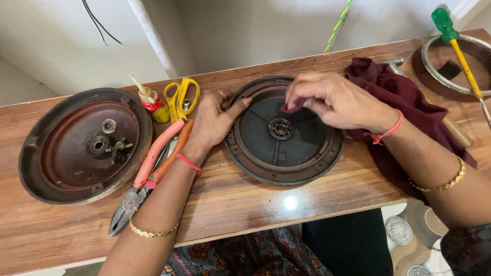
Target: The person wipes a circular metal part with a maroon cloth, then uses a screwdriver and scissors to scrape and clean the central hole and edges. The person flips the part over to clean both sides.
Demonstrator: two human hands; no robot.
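A round dark metal cover with a central bearing hole lies on the wooden table in front of me. My left hand rests on its left rim, thumb pressed on the edge. My right hand hovers over the cover's upper inside and pinches a small corner of maroon cloth against the metal. The rest of the maroon cloth lies bunched under my right forearm.
A second rusty round cover lies at the left. Red-handled pliers, yellow scissors and a small oil bottle sit between the covers. A green-handled screwdriver leans on a metal ring at the far right.
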